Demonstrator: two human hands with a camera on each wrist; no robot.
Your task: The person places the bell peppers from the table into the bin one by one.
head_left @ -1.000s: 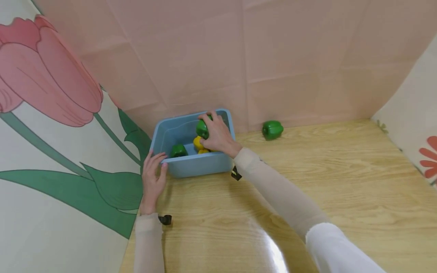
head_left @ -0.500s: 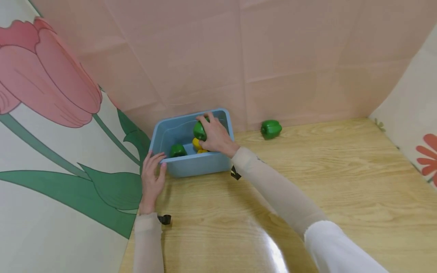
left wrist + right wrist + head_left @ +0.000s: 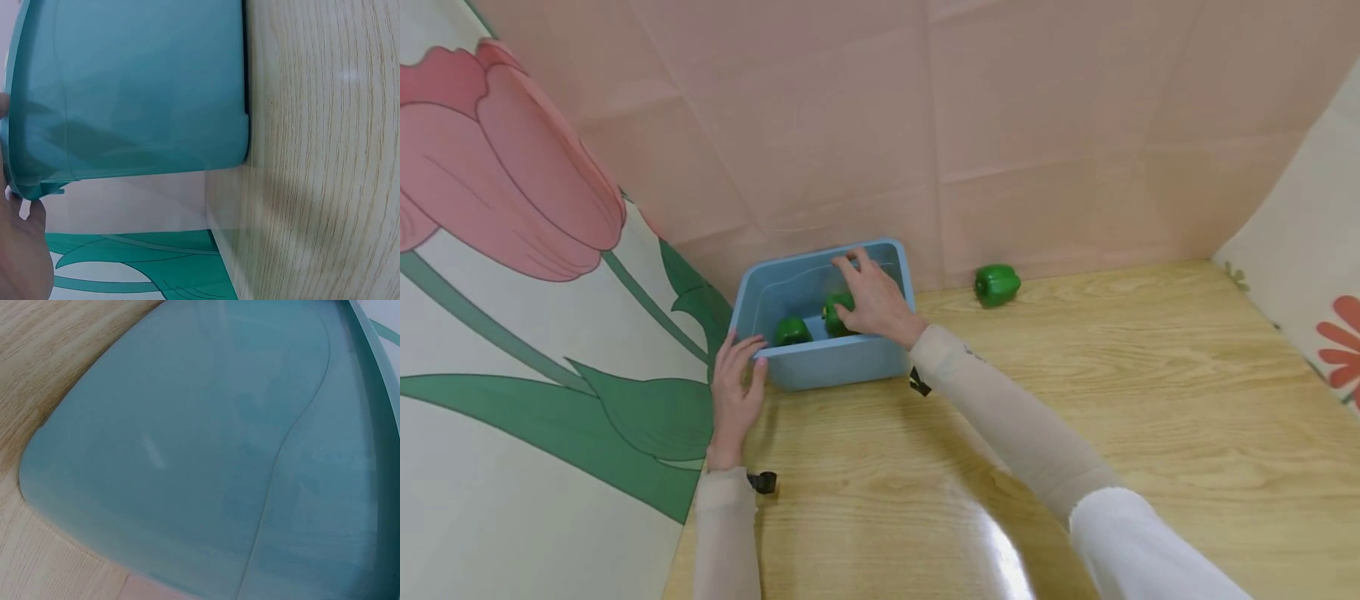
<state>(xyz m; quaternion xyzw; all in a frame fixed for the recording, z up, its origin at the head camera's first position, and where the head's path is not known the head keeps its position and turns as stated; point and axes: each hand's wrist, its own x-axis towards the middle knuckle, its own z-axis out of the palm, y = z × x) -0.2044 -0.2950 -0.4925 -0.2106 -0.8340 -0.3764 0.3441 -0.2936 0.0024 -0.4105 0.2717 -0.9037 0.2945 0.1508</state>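
Observation:
A blue plastic bin (image 3: 842, 367) stands on the table against the back wall. My left hand (image 3: 737, 396) holds its front left corner, fingers over the rim and thumb on the outside. Over the bin's right half is my right hand (image 3: 880, 298), fingers spread and holding nothing. Just beneath it, partly covered by the hand, a green bell pepper (image 3: 835, 312) is inside the bin. Another green bell pepper (image 3: 792, 332) lies in the bin's front left. The left wrist view shows the bin's outer wall (image 3: 144, 94) and part of the left hand (image 3: 22, 250); the right wrist view is filled by the bin's side (image 3: 169, 444).
A third green bell pepper (image 3: 997, 285) lies on the wooden table (image 3: 1112, 375) right of the bin, near the back wall (image 3: 1037, 150). At the left, a tulip-printed wall panel (image 3: 550, 400) stands close beside the left arm.
My right hand has let go of the green bell pepper, which has dropped into the bin over the yellow ones, now hidden. The left hand stays on the rim.

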